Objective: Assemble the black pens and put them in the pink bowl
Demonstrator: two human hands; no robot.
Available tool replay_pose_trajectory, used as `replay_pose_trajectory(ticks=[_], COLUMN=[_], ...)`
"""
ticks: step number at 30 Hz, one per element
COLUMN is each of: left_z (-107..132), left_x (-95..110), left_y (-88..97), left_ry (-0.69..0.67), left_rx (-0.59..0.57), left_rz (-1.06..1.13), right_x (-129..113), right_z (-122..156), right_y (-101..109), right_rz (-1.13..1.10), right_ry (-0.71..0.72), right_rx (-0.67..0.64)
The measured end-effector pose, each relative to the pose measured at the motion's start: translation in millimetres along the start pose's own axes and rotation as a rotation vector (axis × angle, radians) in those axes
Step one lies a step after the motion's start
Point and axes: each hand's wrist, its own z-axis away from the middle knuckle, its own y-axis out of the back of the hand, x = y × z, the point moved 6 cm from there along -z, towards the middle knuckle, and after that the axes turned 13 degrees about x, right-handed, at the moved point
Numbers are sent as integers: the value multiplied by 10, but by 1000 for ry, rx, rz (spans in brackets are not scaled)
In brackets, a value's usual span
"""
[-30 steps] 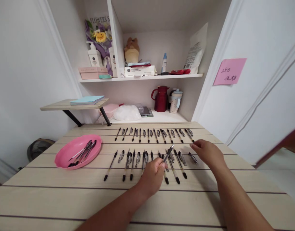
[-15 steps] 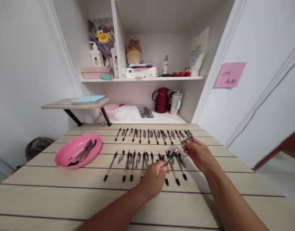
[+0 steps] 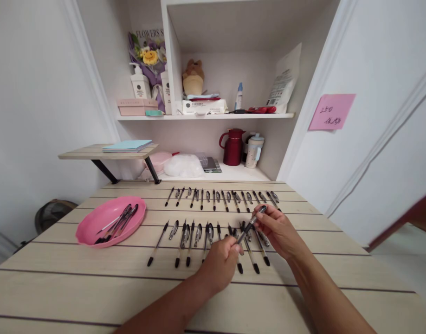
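The left hand (image 3: 220,260) pinches the pen (image 3: 246,232) between thumb and forefinger, its writing end angled up and away, while the right hand (image 3: 277,232), just beyond and to the right, pinches the cap (image 3: 261,210) between thumb and fingertips over that end. The step in hand appears to be seating the cap; whether it is fully home cannot be told from this view. For a clean fit, hold the barrel steady in the left grip, align the cap with the barrel's axis, and press straight along that line, since a tilted cap could catch the point. Keep both grips raised, because the near row of uncapped pens (image 3: 158,243) and loose caps (image 3: 173,229) lies directly beneath and to the left of them, easily knocked out of line; the far row of pens (image 3: 202,199) lies beyond the grip. The pink bowl (image 3: 91,218), well to the left of the left grip, holds several dark pens (image 3: 121,225) and one slim white stick (image 3: 110,224), bunched together with bare bowl around them. Far beyond the grip, on the shelf, stand a red jug (image 3: 233,148) and a pale lidded cup (image 3: 254,152); their contents are hidden
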Motion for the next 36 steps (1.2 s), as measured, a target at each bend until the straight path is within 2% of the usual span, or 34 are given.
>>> replay_pose_trajectory(ticks=[9,20,25,27,29,32,34,36], left_z=[-13,-4,-29,-53,-82,-115,-120,-106], left_x=[-21,-46,28,125,258,393,377,263], left_y=[-17,-35,37,190,463,1098,1579,2047], left_ry=[28,52,41,4,-73,-141,-117,-32], left_rx=[10,39,80,128,213,431,550,629], left_rz=[49,92,99,61,-32,-289,-590,-874], right_x=[115,165,156,85,-11,-116,-139,-146], right_z=[118,186,99,-3,-114,-226,-267,-289], right_y=[-148,-235,-144,19,267,640,795,869], right_rz=[153,93,131,125,112,79,47,35], right_ry=[-55,-95,-61,-2,77,161,175,185], right_rx=[-106,-154,-108,2,185,444,529,564])
